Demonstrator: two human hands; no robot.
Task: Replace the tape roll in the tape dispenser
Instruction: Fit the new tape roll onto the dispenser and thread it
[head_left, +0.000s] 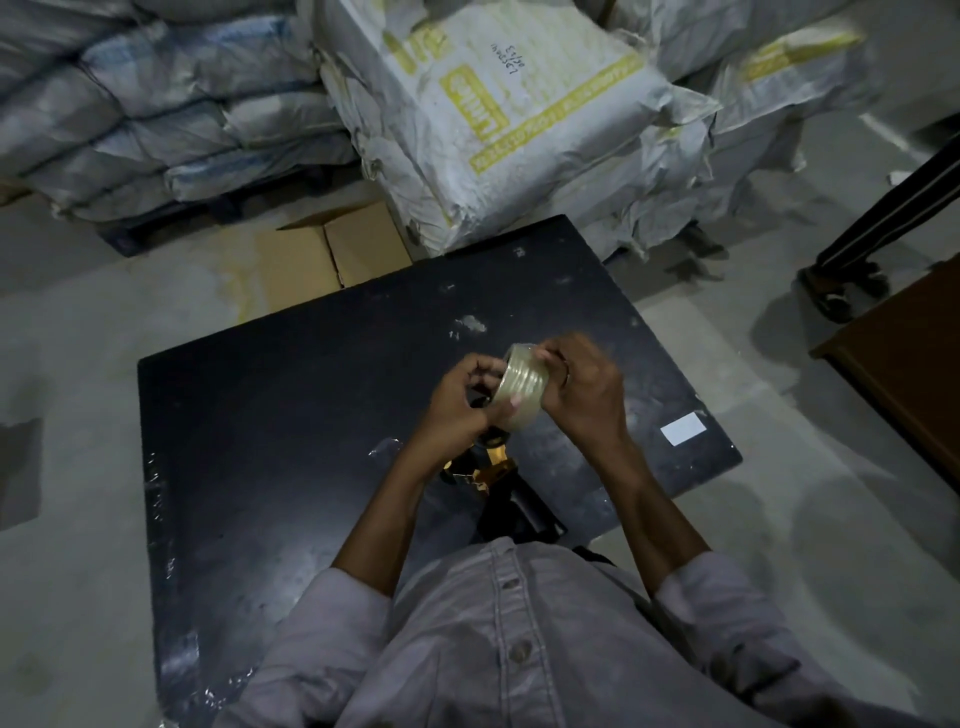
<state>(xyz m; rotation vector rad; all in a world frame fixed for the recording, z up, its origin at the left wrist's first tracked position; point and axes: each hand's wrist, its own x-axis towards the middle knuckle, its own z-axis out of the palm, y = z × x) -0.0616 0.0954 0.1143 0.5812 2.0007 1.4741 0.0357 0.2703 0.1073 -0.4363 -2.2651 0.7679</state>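
Tape dispenser (485, 470) lay on table (260, 415), directly beneath tape roll (519, 387). Left hand (460, 402) and right hand (582, 389) both clasped roll, axis roughly level.

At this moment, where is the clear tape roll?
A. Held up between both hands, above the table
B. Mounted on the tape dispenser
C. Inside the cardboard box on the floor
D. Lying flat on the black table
A: the tape roll is gripped by the left hand and the right hand above the black table, while the tape dispenser lies on the table below them.
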